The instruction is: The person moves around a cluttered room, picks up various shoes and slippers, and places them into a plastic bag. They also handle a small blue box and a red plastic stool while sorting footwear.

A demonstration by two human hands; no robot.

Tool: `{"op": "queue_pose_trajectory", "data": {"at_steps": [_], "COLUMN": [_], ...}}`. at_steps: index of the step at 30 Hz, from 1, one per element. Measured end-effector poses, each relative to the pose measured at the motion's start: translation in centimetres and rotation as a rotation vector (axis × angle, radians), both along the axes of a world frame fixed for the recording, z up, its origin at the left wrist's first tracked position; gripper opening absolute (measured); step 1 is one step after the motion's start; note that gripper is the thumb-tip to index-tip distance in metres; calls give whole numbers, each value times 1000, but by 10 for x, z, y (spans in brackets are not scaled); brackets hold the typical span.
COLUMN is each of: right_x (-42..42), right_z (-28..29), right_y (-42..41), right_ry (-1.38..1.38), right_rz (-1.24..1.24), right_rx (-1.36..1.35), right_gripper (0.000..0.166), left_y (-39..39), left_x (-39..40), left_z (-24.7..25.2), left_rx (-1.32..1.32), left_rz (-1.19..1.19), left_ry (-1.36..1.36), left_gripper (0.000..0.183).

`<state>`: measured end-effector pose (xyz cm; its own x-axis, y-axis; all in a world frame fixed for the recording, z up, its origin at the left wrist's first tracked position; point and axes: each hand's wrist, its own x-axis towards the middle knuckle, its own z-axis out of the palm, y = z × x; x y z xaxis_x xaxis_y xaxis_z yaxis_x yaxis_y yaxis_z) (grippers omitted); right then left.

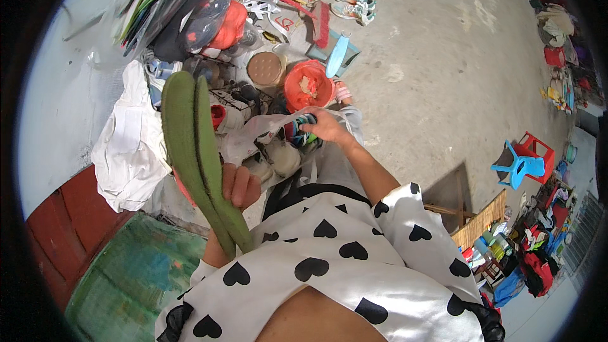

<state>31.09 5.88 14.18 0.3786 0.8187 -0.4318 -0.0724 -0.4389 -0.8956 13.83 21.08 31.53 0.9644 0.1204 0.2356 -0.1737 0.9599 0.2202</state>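
Note:
In my left hand [241,187] I hold a pair of long green insoles [182,126], pressed together and standing upright at the left. My right hand [324,125] grips the rim of a clear plastic bag [244,138]. Inside or behind the bag's film are rounded cream-coloured things [281,156], too veiled to name. A multicoloured striped item [298,134] shows just under my right fingers; whether they also hold it I cannot tell.
Beyond the bag stand a red plastic bin [308,86], a round brown-topped stool [266,68], and a blue dustpan [338,54] by a red broom [321,23]. White cloth [130,147] hangs at left. Sneakers [353,6] and a small blue stool [521,165] lie farther off.

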Motion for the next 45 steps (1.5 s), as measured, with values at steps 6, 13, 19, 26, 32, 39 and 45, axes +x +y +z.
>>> {"op": "queue_pose_trajectory", "data": {"at_steps": [6,13,19,26,32,39,45], "right_x": [-23,-13,6,14,13,4,-2], "right_z": [15,-25,25,56,55,51,28], "right_y": [13,-33,-55,-85,-103,-102,-94], "right_ry": [-283,224,244,175,61,88,-17], "right_rz": [1,-140,-164,-250,-370,-375,-300], "right_rx": [-202,14,-21,-17,-119,-189,-65], "right_gripper": [39,23,29,27,19,13,13], "left_y": [-11,14,27,21,4,8,-9], "left_x": [5,3,-13,-17,9,11,47], "left_z": [4,19,21,6,2,1,40], "left_rx": [31,-27,34,57,128,156,160], "left_rz": [53,-52,-25,68,-29,-95,-301], "left_ry": [-13,9,149,104,-28,226,289], "left_gripper": [21,21,21,22,24,35,30]}}
